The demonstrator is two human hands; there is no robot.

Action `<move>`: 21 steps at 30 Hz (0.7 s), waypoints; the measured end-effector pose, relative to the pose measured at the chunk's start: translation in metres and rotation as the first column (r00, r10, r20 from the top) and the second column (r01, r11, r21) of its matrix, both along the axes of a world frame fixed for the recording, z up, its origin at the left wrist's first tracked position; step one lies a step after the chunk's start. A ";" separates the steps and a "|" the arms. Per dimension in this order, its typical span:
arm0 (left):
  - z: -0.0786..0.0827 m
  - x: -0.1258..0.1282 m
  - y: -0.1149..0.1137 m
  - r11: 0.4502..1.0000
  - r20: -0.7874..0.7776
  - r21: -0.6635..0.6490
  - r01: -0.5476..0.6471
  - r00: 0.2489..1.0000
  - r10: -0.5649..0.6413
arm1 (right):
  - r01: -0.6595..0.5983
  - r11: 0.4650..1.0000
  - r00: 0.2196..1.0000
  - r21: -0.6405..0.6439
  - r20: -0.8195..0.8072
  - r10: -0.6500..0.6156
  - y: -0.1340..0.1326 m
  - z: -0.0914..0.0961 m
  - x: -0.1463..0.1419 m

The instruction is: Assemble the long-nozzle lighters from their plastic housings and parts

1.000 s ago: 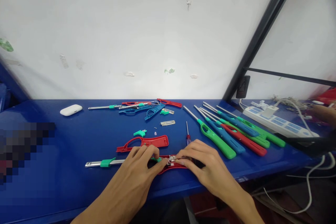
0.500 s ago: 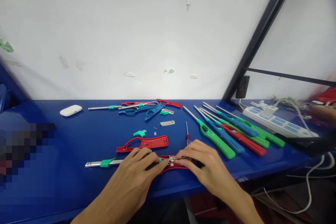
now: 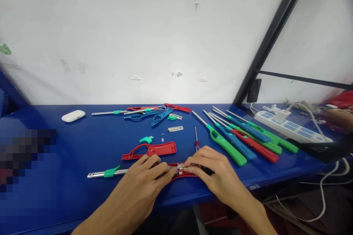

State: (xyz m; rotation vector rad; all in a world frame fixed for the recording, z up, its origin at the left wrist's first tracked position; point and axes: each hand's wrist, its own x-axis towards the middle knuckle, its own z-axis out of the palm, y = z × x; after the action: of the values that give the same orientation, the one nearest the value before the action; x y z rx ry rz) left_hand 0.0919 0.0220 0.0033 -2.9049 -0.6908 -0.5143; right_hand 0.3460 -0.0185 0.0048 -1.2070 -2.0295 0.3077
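Note:
At the table's front edge lies the opened red half of a gas lighter [image 3: 182, 174], its inner parts showing between my hands. My left hand [image 3: 150, 172] is closed over its left part, thumb and fingertips pressed at the small white piece in the middle. The silver lighter tube [image 3: 96, 174] with a green collar [image 3: 111, 172] sticks out to the left of that hand. My right hand [image 3: 211, 167] pinches at the same spot from the right, its fingers partly hiding the shell. Just behind lies the loose red handle half [image 3: 160, 149], with a green trigger [image 3: 146, 139] near it.
A screwdriver [image 3: 196, 143] lies behind my right hand. Several whole lighters [image 3: 227, 147] are spread to the right, before a power strip [image 3: 292, 125]. Taken-apart lighter pieces [image 3: 160, 115] and a fuel tank [image 3: 175, 129] lie further back. A white case [image 3: 73, 116] rests at left.
The silver tube and green collar have tilted slightly, their left end shifting a little down and left. Both hands stay at nearly the same place on the lighter.

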 end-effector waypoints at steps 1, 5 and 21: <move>0.001 0.000 0.000 1.000 -0.012 0.012 -0.001 1.000 0.001 | -0.001 1.000 1.000 0.002 0.000 0.001 0.000 0.000 0.000; 0.002 0.000 -0.003 1.000 -0.009 -0.009 -0.004 1.000 0.004 | -0.003 1.000 1.000 0.008 -0.003 0.003 -0.001 -0.001 0.000; 0.001 -0.011 0.001 0.974 0.265 -0.193 -0.121 0.949 0.170 | 0.061 0.998 0.993 0.020 -0.105 -0.058 -0.001 0.015 0.000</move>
State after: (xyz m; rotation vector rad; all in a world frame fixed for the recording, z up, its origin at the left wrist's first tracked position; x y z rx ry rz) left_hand 0.0810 0.0231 0.0044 -2.9359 -1.0293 -0.9017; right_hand 0.3463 -0.0191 0.0202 -1.2099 -1.8995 0.3107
